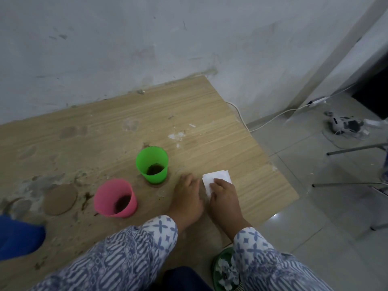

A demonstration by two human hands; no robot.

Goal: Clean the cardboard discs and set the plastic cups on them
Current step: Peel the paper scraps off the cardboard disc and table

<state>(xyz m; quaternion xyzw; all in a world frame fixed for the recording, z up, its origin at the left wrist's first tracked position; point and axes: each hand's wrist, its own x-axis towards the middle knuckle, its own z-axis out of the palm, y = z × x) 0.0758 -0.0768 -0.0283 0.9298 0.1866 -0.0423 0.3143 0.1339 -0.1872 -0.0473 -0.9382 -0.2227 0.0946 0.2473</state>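
Note:
A green plastic cup (152, 164) stands on a cardboard disc (157, 185) whose rim just shows at its base. Nearer me a pink plastic cup (115, 198) stands upright; both cups have dark residue inside. A bare cardboard disc (60, 199) lies left of the pink cup on the dirty wooden table (210, 114). My left hand (187, 195) rests flat on the table right of the cups. Beside it my right hand (224, 195) holds a folded white tissue (216, 177) down on the tabletop. Whether a disc lies under my hands is hidden.
A blue object (20, 238) sits at the left edge. Dust, stains and white crumbs cover the table. A green bin (223, 269) with crumpled tissues is below the table's near right edge. Cables (273, 118), a device and metal chair legs (346, 183) lie on the tiled floor to the right.

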